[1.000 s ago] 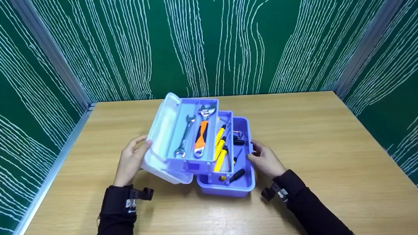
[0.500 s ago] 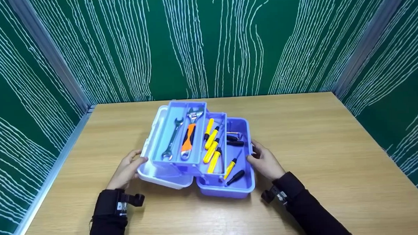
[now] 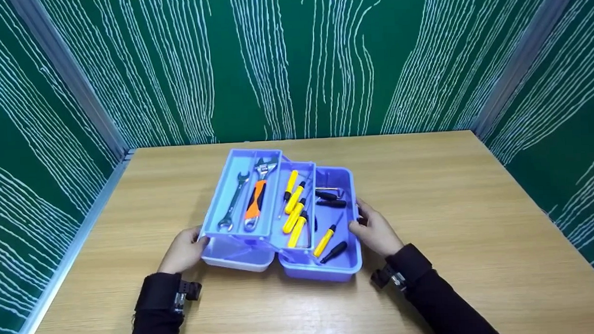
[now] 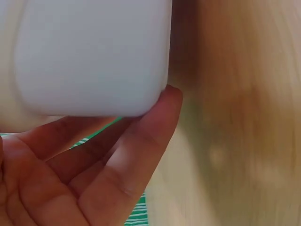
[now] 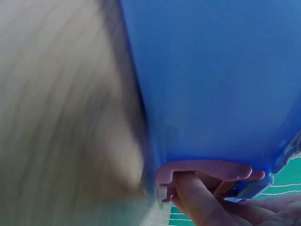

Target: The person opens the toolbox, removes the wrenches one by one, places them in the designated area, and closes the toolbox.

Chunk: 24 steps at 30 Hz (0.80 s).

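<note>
A purple toolbox stands unfolded in the head view, its white lid tipped to the left. Its upper tray holds a wrench and an orange-handled adjustable wrench; several yellow screwdrivers lie in the middle tray. Black-handled tools lie in the bottom bin. My left hand grips the lid's outer edge, and its fingers touch the white corner in the left wrist view. My right hand pinches the bin's right wall, with fingers at a pink latch.
The toolbox is on a wooden table. Green panels with white wavy lines stand behind and at both sides, with grey posts at the corners.
The lid and trays have swung left and down with my left hand, spreading the trays apart and exposing more of the screwdrivers and bin. My right hand has stayed nearly in place.
</note>
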Motion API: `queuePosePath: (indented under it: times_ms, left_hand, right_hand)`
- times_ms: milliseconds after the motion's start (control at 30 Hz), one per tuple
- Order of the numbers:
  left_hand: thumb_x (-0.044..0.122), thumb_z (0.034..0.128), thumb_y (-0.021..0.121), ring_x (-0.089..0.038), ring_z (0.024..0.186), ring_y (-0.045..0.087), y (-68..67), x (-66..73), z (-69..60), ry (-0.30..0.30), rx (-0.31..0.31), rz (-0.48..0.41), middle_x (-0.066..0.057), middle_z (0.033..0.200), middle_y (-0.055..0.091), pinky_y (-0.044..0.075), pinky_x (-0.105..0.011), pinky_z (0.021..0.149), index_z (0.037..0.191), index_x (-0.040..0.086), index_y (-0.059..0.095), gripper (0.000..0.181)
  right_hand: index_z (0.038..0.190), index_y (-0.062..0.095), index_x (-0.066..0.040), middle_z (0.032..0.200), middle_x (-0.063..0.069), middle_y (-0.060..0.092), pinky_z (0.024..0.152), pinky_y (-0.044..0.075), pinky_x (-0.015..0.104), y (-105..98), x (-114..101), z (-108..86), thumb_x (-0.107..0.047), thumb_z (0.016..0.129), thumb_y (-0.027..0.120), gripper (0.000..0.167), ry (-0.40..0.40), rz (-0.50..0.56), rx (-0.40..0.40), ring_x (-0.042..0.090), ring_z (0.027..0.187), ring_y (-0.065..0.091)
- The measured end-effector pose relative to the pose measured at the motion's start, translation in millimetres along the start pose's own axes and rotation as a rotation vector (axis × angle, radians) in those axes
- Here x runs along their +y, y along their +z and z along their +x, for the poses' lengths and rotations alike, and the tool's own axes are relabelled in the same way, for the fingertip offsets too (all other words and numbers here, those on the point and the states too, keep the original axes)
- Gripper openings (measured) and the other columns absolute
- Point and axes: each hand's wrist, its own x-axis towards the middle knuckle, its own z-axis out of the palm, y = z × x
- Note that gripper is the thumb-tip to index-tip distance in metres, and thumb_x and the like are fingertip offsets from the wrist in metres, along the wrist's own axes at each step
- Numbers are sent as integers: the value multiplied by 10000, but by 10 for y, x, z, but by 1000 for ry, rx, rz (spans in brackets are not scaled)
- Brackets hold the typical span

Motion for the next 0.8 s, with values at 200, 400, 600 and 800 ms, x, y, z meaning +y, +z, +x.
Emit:
queuePosePath:
  times_ms: [200, 400, 600, 800]
  left_hand:
    - [54, 952, 513, -340, 982, 672, 32, -59, -15, 46, -13, 57, -278, 1154, 669, 508, -513, 940, 1256, -91, 598, 347]
    - [62, 948, 527, -328, 990, 678, 37, -83, -27, 51, -22, 50, -262, 1168, 669, 476, -524, 990, 1265, -76, 598, 353]
    - [105, 957, 531, -304, 976, 674, 33, -63, -33, -10, 4, 21, -247, 1184, 660, 506, -499, 947, 1265, -42, 608, 350]
    - [167, 1001, 477, -332, 1047, 646, -135, 86, -91, -59, 98, -32, -236, 1245, 613, 560, -435, 862, 1379, -23, 494, 424]
  right_hand:
    - [1515, 206, 78, 1442, 329, 437, 1031, 482, 433, 2, -21, -2, -9, 883, 570, 735, 6, 7, 6, 413, 1287, 513]
    - [1502, 219, 106, 1431, 339, 441, 1026, 487, 454, -3, 3, 2, -5, 881, 565, 720, -9, -13, 7, 433, 1265, 524]
    - [1499, 234, 105, 1427, 329, 453, 1020, 491, 452, 9, 26, 12, -7, 883, 566, 709, -22, -29, 19, 428, 1255, 533]
    - [1511, 214, 88, 1444, 332, 431, 1024, 488, 444, -7, 36, 10, -10, 893, 564, 716, -6, -16, 15, 429, 1272, 520]
